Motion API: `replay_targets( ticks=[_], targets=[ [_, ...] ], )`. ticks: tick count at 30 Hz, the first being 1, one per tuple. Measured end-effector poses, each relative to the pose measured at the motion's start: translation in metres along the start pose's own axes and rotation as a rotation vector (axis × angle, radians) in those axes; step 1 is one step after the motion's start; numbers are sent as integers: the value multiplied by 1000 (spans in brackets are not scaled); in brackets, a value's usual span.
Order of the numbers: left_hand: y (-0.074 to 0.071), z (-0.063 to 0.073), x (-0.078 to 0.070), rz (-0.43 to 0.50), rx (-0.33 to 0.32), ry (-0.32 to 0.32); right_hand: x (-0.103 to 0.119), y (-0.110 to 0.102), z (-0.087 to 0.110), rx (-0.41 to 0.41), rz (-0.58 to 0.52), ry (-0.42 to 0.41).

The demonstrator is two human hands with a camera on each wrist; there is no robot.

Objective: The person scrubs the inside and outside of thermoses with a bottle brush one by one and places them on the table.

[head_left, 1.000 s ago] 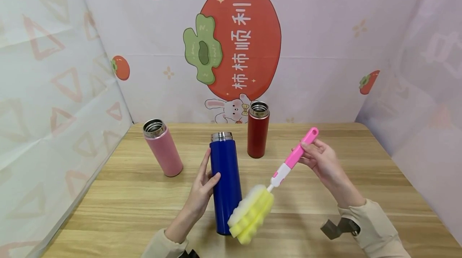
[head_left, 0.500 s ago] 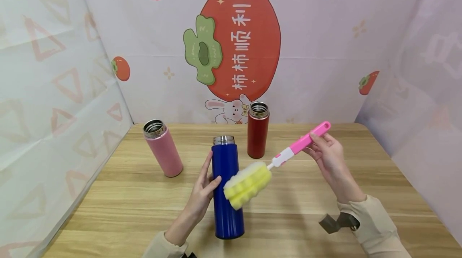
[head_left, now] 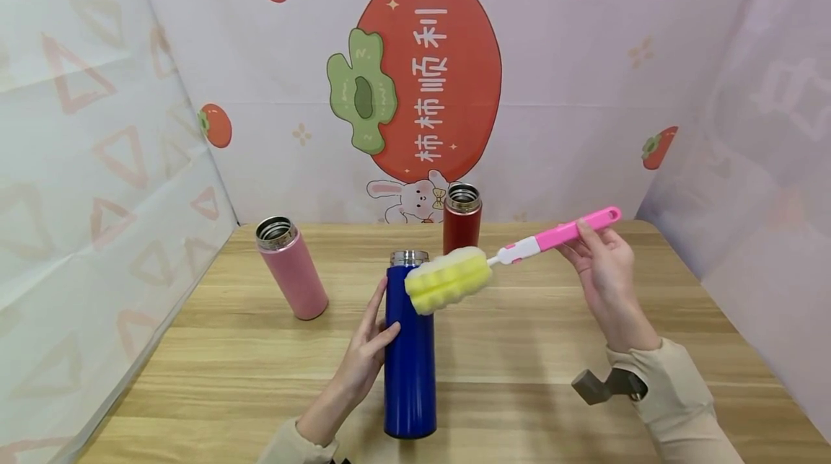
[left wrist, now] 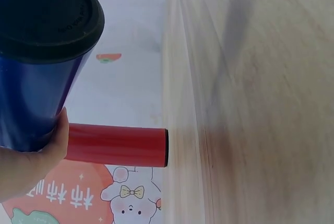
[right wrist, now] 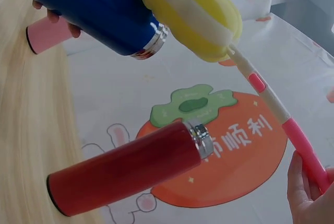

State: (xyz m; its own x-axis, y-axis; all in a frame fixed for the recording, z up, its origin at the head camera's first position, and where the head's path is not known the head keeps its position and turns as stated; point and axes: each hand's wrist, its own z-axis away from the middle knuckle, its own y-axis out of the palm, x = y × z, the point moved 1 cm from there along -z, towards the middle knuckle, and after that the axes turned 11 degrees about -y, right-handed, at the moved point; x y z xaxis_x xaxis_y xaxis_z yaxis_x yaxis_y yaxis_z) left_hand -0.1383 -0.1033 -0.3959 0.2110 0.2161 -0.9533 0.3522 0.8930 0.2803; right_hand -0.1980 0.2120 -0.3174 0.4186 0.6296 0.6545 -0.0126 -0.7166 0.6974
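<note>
My left hand (head_left: pixel 363 359) grips a tall blue thermos bottle (head_left: pixel 410 377) by its side, thumb across the front. The bottle is lidless with a bare steel neck, and its dark base (left wrist: pixel 47 15) shows from below in the left wrist view, lifted off the table. Between thumb and fingers, my right hand (head_left: pixel 607 280) pinches the pink handle of a bottle brush (head_left: pixel 448 280). Its yellow-and-white sponge head points left and overlaps the upper part of the blue bottle, just below the mouth. In the right wrist view the sponge (right wrist: pixel 193 15) lies beside the bottle's upper side.
A red thermos bottle (head_left: pixel 461 229) stands lidless at the back, partly behind the sponge. To the left, a pink thermos bottle (head_left: pixel 295 273) stands lidless too. The wooden table (head_left: pixel 195 377) ends at a printed cloth backdrop (head_left: pixel 552 89), with cloth walls at both sides.
The brush has swung up from the blue bottle's lower part to near its mouth, turning closer to level. My right hand has moved up and right; the blue bottle has shifted slightly toward me.
</note>
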Motion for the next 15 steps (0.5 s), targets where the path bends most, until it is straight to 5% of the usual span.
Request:
replay_targets(
  ticks=[11,15],
  targets=[
    [5,3,-3,72,106,-52,8,2,-3,-95,-43,-98],
    [8,3,-1,55,86,-63,11,0,-3,-126,-67,-115]
  ],
)
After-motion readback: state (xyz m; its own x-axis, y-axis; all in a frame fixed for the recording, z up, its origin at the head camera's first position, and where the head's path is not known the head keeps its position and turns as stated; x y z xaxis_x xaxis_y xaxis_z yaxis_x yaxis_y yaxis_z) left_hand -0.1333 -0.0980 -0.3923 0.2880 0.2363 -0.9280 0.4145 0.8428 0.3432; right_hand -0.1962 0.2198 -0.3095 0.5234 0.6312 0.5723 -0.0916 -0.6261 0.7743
